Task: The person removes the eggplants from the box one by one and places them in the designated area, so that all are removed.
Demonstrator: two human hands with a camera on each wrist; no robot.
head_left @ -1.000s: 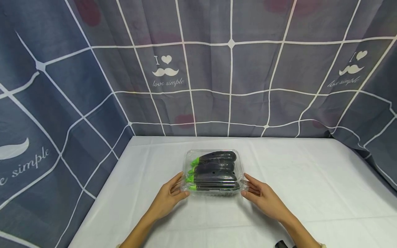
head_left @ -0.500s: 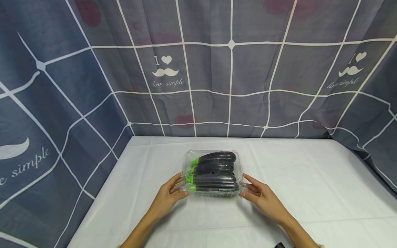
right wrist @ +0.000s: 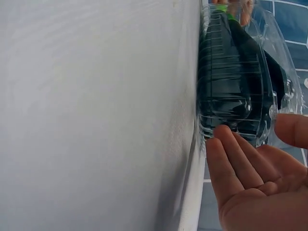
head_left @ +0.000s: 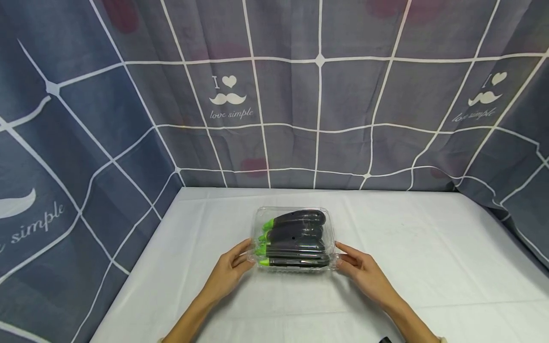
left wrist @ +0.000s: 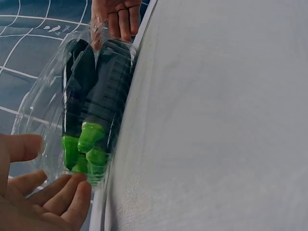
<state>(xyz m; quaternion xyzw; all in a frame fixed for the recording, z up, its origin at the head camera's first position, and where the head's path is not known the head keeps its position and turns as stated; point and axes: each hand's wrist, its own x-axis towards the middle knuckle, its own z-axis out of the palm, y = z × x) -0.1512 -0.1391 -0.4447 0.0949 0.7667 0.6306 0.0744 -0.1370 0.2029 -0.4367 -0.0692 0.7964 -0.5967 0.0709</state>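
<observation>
A clear plastic clamshell box (head_left: 294, 208) with several dark eggplants (head_left: 296, 232) inside lies on the white table. Their green stem ends (left wrist: 91, 137) point left. My left hand (head_left: 230, 267) holds the box's left end, its thumb near the front corner and its index finger along the side. At the opposite end my right hand (head_left: 359, 270) holds it in much the same way. The right wrist view shows that thumb at the lid's rim and the fingertips (right wrist: 222, 132) against the ribbed base. Part of each hand's fingers is hidden in the head view.
A white cloth (head_left: 429, 257) covers the table. Grey-blue curtain fabric (head_left: 287, 95) with white grid lines stands behind it and along both sides. A small black object (head_left: 385, 339) shows at the bottom edge near the right forearm.
Both thumbs have drawn in closer to the box's front corners. The box's front edge has shifted slightly, and the front eggplant shows more distinctly. The hands otherwise stay at the two ends.
</observation>
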